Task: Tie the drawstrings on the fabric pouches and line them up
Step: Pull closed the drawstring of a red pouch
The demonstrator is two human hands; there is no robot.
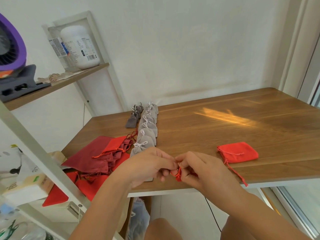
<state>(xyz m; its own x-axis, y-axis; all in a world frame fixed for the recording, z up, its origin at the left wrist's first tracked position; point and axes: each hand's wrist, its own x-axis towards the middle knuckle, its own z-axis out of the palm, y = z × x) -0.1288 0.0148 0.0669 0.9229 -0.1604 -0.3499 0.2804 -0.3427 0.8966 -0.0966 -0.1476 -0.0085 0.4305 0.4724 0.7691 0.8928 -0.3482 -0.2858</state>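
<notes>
My left hand point(152, 165) and my right hand point(197, 168) meet above the table's front edge. Both pinch the red drawstring of a small red pouch point(178, 176), which is mostly hidden between my fingers. A row of several light grey pouches point(147, 134) with tied white bows runs from my left hand toward the wall. Beside it lies a short row of dark grey pouches point(134, 116). A single red pouch point(238, 152) lies flat at the right, its cords loose and trailing over the table edge.
A heap of red and dark red pouches point(98, 156) covers the wooden table's point(225, 129) left front corner. A white-framed shelf point(57, 87) stands at the left with a white bottle, a purple fan and a grey clamp.
</notes>
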